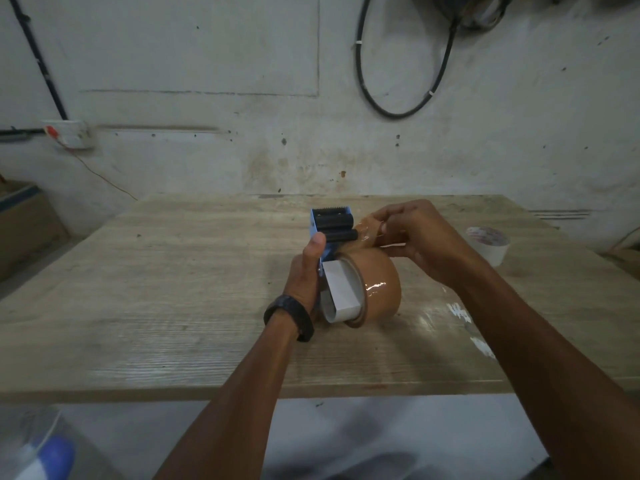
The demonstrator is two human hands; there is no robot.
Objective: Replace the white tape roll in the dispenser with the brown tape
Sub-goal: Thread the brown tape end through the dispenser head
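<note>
Swap mostly done: brown tape sits on the dispenser, white tape roll lies to its right. Left hand grips the dispenser; right hand pinches the tape's free end beside the dispenser's roller, threading left

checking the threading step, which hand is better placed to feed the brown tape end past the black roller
Right. The right hand already pinches the loose tape end beside the black roller. The left hand has its grip on the dispenser, steadying it with the brown tape roll mounted.
</note>
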